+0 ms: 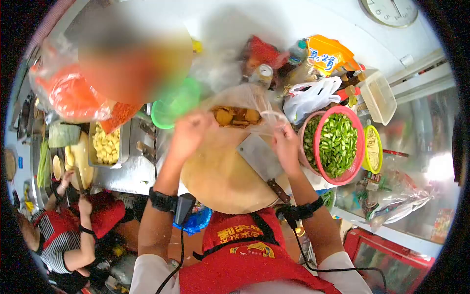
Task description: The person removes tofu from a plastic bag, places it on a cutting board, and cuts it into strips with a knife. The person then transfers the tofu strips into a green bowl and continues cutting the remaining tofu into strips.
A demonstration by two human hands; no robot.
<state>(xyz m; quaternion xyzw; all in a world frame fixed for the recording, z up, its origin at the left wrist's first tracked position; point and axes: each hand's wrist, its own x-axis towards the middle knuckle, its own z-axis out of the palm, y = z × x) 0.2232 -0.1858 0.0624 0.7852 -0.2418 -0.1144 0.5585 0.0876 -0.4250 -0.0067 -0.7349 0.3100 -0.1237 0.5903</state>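
A clear plastic bag (pixel 240 100) is stretched between my two hands above a round wooden board. Brown pieces (pixel 237 116) show in or behind it; which of the two I cannot tell. My left hand (pixel 195 126) is closed on the bag's left side, somewhat blurred. On the right side, my right hand (pixel 284 137) pinches the film. A cleaver (pixel 262 157) with a dark handle lies on the board (pixel 215 181), just left of my right hand, touched by neither hand.
Pink baskets of cut green peppers (pixel 338 142) stand right of the board. A white plastic bag (pixel 313 100) and a green bowl (pixel 171 108) are behind. At left are a metal tray of yellow pieces (pixel 106 147) and a co-worker (pixel 63 240) with a knife.
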